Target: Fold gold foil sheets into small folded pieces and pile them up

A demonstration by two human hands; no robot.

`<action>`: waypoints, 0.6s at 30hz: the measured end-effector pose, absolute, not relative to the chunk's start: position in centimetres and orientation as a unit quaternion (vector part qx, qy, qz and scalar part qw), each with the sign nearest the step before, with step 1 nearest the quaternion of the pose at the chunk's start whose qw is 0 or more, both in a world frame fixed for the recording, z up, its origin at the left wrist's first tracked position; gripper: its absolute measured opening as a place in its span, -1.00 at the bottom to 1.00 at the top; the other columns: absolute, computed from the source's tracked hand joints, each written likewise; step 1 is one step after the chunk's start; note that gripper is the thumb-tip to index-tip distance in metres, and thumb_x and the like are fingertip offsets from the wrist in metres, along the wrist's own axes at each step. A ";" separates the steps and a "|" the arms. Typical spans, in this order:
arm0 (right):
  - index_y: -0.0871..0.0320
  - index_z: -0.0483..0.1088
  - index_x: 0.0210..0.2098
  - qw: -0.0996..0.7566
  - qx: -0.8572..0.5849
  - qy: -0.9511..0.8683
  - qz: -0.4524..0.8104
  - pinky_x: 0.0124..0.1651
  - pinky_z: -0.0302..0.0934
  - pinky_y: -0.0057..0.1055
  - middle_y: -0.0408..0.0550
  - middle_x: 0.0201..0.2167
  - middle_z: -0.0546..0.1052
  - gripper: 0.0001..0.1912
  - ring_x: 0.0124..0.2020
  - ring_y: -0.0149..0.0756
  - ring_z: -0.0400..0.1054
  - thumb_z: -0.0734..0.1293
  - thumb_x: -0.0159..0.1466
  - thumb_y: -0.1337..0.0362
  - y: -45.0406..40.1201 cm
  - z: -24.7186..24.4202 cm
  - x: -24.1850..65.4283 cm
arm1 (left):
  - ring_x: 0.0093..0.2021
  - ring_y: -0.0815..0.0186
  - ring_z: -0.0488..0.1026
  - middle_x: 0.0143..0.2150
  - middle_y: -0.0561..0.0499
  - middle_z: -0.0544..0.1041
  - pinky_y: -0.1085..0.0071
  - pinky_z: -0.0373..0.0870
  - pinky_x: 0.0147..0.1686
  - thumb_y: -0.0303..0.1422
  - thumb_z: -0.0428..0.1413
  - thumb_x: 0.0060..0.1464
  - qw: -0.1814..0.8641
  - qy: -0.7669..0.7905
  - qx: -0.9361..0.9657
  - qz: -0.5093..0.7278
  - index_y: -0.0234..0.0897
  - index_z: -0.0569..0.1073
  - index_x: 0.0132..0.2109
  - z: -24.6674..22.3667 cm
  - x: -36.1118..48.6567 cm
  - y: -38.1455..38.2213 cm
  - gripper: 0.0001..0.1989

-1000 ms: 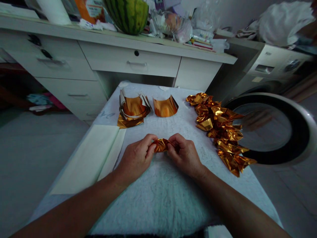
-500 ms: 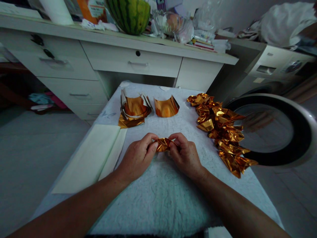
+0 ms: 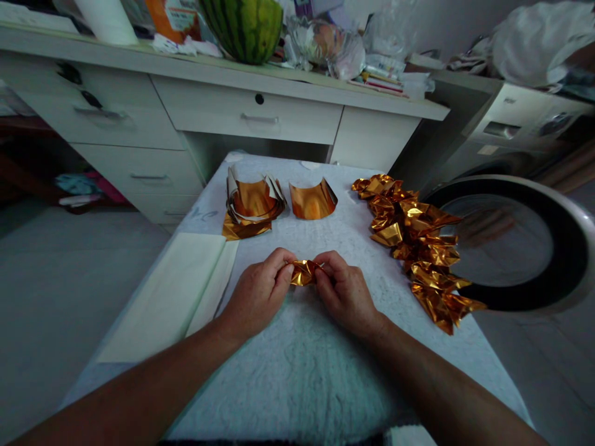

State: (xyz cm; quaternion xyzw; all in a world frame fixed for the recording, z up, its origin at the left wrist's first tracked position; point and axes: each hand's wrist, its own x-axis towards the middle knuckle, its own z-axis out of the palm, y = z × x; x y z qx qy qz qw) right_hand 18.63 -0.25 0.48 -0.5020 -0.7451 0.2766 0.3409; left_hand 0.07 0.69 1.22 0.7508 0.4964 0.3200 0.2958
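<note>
Between my two hands is a crumpled piece of gold foil paper (image 3: 304, 273), pinched at both ends. My left hand (image 3: 260, 285) is closed on its left end, thumb and forefinger together. The right end is gripped by my right hand (image 3: 346, 290), fingers curled inward. Beyond them lies a stack of curled gold foil sheets (image 3: 253, 199) with pale undersides. Beside that stack sits a single curled foil sheet (image 3: 313, 201). To the right, a heap of crumpled gold foil pieces (image 3: 413, 238) runs along the table.
A folded pale sheet (image 3: 162, 297) lies along the left of the cloth-covered table (image 3: 297, 384). A white drawer cabinet (image 3: 251, 114) stands behind, with a watermelon (image 3: 244, 28) on top. At right, the open washing machine door (image 3: 506, 241) reaches the table's edge.
My right hand has shifted slightly left, toward my left hand, and the foil piece between them has moved a little left and turned slightly. The other foil sheets stay put.
</note>
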 end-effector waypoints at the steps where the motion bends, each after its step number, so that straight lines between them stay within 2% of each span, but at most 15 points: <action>1: 0.09 0.27 -0.18 0.343 -0.504 -0.744 0.274 -0.47 0.06 -0.50 -0.21 -0.53 0.49 -0.89 -0.58 -0.41 0.31 0.19 0.30 0.37 -0.2 0.4 18.6 | -0.36 0.30 0.49 -0.36 0.09 0.52 0.41 0.31 -0.35 -0.39 -0.10 0.28 0.300 0.495 0.751 0.318 -0.20 0.37 -0.18 1.2 0.1 0.7 -0.84; 8: 0.08 0.28 -0.21 0.350 -0.528 -0.728 0.264 -0.48 0.06 -0.49 -0.21 -0.53 0.49 -0.90 -0.58 -0.41 0.31 0.19 0.30 0.37 0.0 0.4 18.8 | -0.41 0.34 0.44 -0.43 0.13 0.44 0.43 0.25 -0.38 -0.36 -0.11 0.30 0.328 0.457 0.768 0.307 -0.21 0.36 -0.23 1.2 0.1 0.2 -0.83; 14: 0.09 0.27 -0.17 0.346 -0.481 -0.746 0.305 -0.45 0.08 -0.50 -0.24 -0.55 0.44 -0.90 -0.57 -0.43 0.29 0.19 0.32 0.36 -0.2 0.7 18.9 | -0.38 0.30 0.47 -0.38 0.10 0.51 0.41 0.27 -0.37 -0.31 -0.08 0.30 0.297 0.519 0.727 0.337 -0.21 0.37 -0.11 1.5 0.1 0.4 -0.83; 18: 0.10 0.26 -0.17 0.339 -0.473 -0.754 0.303 -0.45 0.06 -0.50 -0.25 -0.56 0.42 -0.88 -0.58 -0.44 0.26 0.18 0.31 0.39 -0.2 0.7 18.8 | -0.40 0.31 0.46 -0.41 0.11 0.49 0.42 0.26 -0.39 -0.32 -0.08 0.30 0.295 0.511 0.734 0.337 -0.21 0.37 -0.17 1.5 0.1 0.4 -0.85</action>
